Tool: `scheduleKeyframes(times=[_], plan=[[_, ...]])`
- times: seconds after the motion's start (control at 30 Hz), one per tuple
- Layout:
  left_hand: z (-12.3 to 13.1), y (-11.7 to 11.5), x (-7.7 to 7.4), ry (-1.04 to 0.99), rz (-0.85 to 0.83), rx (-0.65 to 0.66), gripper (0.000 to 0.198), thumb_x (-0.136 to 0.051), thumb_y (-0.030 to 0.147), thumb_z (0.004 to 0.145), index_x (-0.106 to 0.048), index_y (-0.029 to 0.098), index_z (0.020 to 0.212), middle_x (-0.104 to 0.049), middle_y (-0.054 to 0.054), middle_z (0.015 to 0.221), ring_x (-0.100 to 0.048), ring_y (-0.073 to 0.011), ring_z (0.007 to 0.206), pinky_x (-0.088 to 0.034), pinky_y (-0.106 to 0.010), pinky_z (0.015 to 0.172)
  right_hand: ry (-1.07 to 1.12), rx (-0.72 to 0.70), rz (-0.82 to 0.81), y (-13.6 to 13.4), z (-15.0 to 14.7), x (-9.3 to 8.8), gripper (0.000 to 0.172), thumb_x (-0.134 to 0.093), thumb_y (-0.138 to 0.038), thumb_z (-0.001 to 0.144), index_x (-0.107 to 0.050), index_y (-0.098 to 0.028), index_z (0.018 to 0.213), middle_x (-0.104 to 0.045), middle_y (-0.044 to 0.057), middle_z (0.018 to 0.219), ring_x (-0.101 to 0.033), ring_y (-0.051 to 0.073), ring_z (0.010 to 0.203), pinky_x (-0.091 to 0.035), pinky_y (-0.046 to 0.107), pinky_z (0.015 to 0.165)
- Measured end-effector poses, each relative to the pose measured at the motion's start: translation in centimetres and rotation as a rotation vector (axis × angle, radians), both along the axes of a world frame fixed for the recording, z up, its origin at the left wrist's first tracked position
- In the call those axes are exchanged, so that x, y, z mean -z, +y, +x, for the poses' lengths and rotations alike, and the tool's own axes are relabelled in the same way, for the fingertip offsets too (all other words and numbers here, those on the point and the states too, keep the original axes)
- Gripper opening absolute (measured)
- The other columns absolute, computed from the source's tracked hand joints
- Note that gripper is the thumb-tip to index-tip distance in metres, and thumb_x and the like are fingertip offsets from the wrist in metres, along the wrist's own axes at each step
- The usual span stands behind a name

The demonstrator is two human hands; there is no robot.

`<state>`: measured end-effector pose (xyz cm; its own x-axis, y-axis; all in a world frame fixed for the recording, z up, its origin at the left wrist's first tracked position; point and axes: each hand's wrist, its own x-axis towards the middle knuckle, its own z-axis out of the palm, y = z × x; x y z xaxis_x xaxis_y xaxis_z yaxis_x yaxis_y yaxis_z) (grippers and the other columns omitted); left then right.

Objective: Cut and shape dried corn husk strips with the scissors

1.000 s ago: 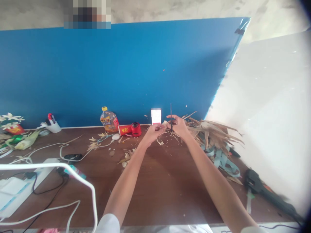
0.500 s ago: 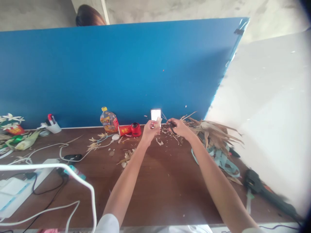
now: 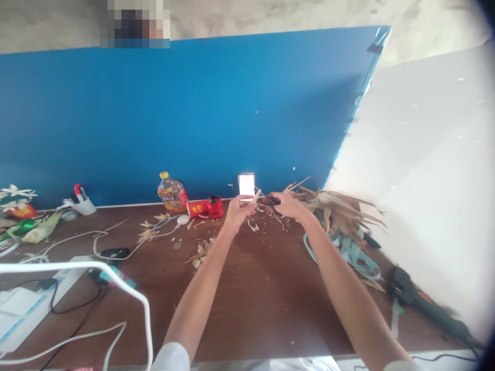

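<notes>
Left hand (image 3: pixel 240 212) low against the far table edge, fingers (image 3: pixel 247 205) pressed together and pinching a pale strip of dried husk (image 3: pixel 256 196). Right hand (image 3: pixel 289 206) just beside it, fingers (image 3: pixel 279 198) curled closed around black scissors (image 3: pixel 272 201), blades too hidden to make out. Curled husk scraps (image 3: pixel 266 210) scattered on the glossy brown wood-grain tabletop (image 3: pixel 263 299) beneath both hands. To the right, a fibrous heap of dried leaves (image 3: pixel 340 208) above teal ribbon strips (image 3: pixel 351 256). To the left, a red paper cup (image 3: pixel 196 208) on its side, touching a red spool (image 3: pixel 215 207), and a yellow-capped plastic bottle (image 3: pixel 172 194), its orange label too small to read. Behind everything, a smooth blue panel (image 3: pixel 154 113).
</notes>
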<state>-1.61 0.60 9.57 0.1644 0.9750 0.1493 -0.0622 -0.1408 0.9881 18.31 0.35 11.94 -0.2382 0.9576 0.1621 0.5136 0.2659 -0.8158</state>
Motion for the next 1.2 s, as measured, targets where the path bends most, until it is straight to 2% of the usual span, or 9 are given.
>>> scheduleKeyframes(times=[0.13, 0.23, 0.37, 0.47, 0.57, 0.7, 0.87, 0.97, 1.2], plan=[[0.3, 0.0, 0.4, 0.034, 0.002, 0.07, 0.039, -0.076, 0.032, 0.066, -0.066, 0.012, 0.098, -0.068, -0.007, 0.087, -0.061, -0.0107, 0.063, -0.048, -0.025, 0.061, -0.007, 0.002, 0.018, 0.6, -0.1, 0.7, 0.037, -0.064, -0.026, 0.066, -0.065, -0.022, 0.103, -0.066, 0.003, 0.083, -0.054, 0.015, 0.067, -0.039, 0.023, 0.055], [0.3, 0.1, 0.5, 0.086, 0.036, 0.077, 0.03, -0.07, 0.036, 0.071, -0.069, 0.012, 0.089, -0.067, -0.004, 0.08, -0.057, -0.0097, 0.06, -0.045, -0.022, 0.057, -0.016, -0.019, 0.04, 0.8, -0.2, 0.9, 0.034, -0.063, -0.027, 0.066, -0.065, -0.022, 0.1, -0.065, 0.002, 0.079, -0.053, 0.015, 0.067, -0.04, 0.023, 0.056], [0.1, 0.2, 0.7, 0.116, 0.055, 0.0, 0.036, -0.062, 0.046, 0.076, -0.069, 0.013, 0.088, -0.067, -0.005, 0.08, -0.051, -0.0077, 0.053, -0.034, -0.019, 0.046, -0.055, -0.007, 0.029, 0.7, -0.1, 0.8, 0.033, -0.061, -0.029, 0.069, -0.065, -0.022, 0.101, -0.065, 0.002, 0.081, -0.052, 0.015, 0.064, -0.039, 0.023, 0.055], [0.1, 0.4, 0.7, 0.124, 0.068, -0.056, 0.042, -0.058, 0.051, 0.078, -0.069, 0.012, 0.085, -0.064, -0.004, 0.072, -0.041, -0.005, 0.045, -0.028, -0.019, 0.043, -0.065, -0.008, 0.027, 0.7, -0.1, 0.8, 0.036, -0.061, -0.029, 0.068, -0.065, -0.022, 0.103, -0.067, 0.002, 0.083, -0.053, 0.015, 0.064, -0.039, 0.023, 0.054], [0.2, 0.4, 0.7, 0.138, 0.084, -0.103, 0.045, -0.054, 0.055, 0.079, -0.068, 0.012, 0.082, -0.058, -0.002, 0.065, -0.036, -0.0045, 0.043, -0.027, -0.02, 0.043, -0.04, -0.03, 0.025, 0.8, -0.3, 1.0, 0.038, -0.065, -0.028, 0.066, -0.067, -0.023, 0.103, -0.068, 0.003, 0.083, -0.055, 0.016, 0.065, -0.04, 0.024, 0.054], [0.4, 0.3, 0.6, 0.16, 0.082, -0.125, 0.047, -0.053, 0.058, 0.079, -0.066, 0.012, 0.079, -0.053, 0.0, 0.06, -0.038, -0.0056, 0.045, -0.029, -0.02, 0.045, 0.036, -0.072, 0.019, 0.8, -0.7, 1.2, 0.034, -0.068, -0.023, 0.062, -0.071, -0.023, 0.096, -0.069, 0.004, 0.081, -0.058, 0.019, 0.068, -0.044, 0.026, 0.059], [0.5, 0.1, 0.3, 0.204, 0.086, -0.08, 0.042, -0.053, 0.053, 0.08, -0.065, 0.012, 0.076, -0.053, -0.001, 0.059, -0.041, -0.0072, 0.048, -0.029, -0.02, 0.045, 0.071, -0.178, -0.023, 0.1, -1.1, 0.4, 0.03, -0.066, -0.021, 0.064, -0.072, -0.023, 0.093, -0.07, 0.004, 0.092, -0.06, 0.02, 0.08, -0.047, 0.028, 0.068], [0.4, 0.0, 0.1, 0.211, 0.075, -0.05, 0.036, -0.055, 0.047, 0.08, -0.063, 0.012, 0.073, -0.052, -0.001, 0.058, -0.04, -0.0071, 0.048, -0.027, -0.021, 0.045, 0.08, -0.231, -0.082, -0.3, -1.2, -0.2, 0.028, -0.067, -0.023, 0.064, -0.073, -0.022, 0.091, -0.07, 0.003, 0.09, -0.06, 0.02, 0.081, -0.048, 0.029, 0.07], [-0.2, -0.1, -0.5, 0.104, 0.008, 0.063, 0.038, -0.059, 0.05, 0.078, -0.061, 0.012, 0.078, -0.05, 0.001, 0.061, -0.036, -0.0045, 0.047, -0.024, -0.02, 0.045, 0.04, -0.216, -0.084, -0.4, -1.0, -0.6, 0.033, -0.068, -0.029, 0.064, -0.073, -0.018, 0.095, -0.069, 0.003, 0.082, -0.058, 0.016, 0.072, -0.044, 0.024, 0.059]])
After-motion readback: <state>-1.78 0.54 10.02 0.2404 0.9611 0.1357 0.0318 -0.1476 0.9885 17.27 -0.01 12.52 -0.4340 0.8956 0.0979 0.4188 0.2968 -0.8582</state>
